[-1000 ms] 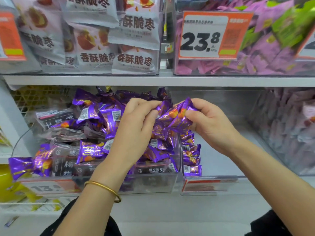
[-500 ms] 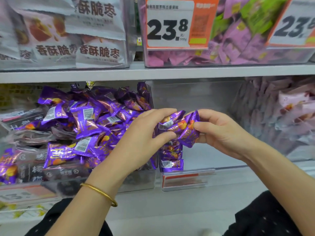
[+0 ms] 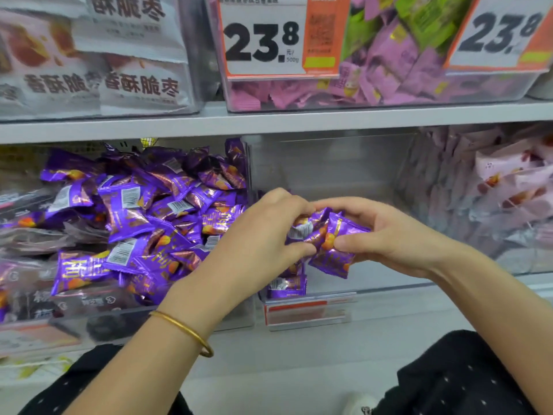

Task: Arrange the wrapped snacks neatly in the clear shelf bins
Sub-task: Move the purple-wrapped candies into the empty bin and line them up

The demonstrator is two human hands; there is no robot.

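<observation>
Tag [image 3: 263,37] above the bin [image 3: 329,163] reads 23.8; your left hand [image 3: 263,235] and right hand [image 3: 389,235] both pinch purple snacks [image 3: 332,232] just above its front edge, bare floor beneath.

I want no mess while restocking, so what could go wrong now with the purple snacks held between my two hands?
The held snacks, pinched between left hand and right hand, may drop a packet; one hangs low. Setting them down could topple the small stack at the front of the middle bin. Your left forearm might brush the heap in the left bin and spill it.
</observation>
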